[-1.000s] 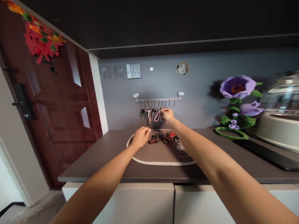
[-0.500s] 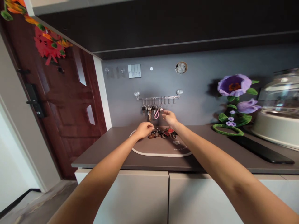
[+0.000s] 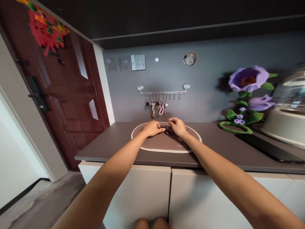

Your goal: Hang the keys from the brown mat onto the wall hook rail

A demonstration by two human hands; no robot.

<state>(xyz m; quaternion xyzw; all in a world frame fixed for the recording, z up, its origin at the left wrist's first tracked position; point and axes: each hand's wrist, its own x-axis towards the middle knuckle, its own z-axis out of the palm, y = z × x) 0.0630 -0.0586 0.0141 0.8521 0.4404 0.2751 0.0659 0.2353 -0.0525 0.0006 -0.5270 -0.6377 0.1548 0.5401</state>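
Over the brown oval mat [image 3: 164, 146] with a pale rim, my left hand [image 3: 152, 128] is closed at the left side of a pile of keys [image 3: 168, 130], its thumb and fingertips on a bunch there. My right hand [image 3: 178, 127] is bent over the pile's right side, fingers curled together; what they hold is hidden. Much of the pile is covered by both hands. On the wall behind, a clear hook rail [image 3: 164, 92] carries several hanging keys, a brown tag [image 3: 153, 111] and a pink strap [image 3: 162, 109].
To the right stand purple fabric flowers [image 3: 246, 79] with a green ring base, a black phone-like slab [image 3: 269, 148] and a white appliance with a clear top [image 3: 283, 124]. A dark cabinet [image 3: 166, 19] overhangs the counter [image 3: 102, 143]. At left is a red-brown door [image 3: 71, 108].
My right hand has come down from beside the hanging keys to the pile on the mat. My left hand has moved right onto the pile. The view has tilted down slightly.
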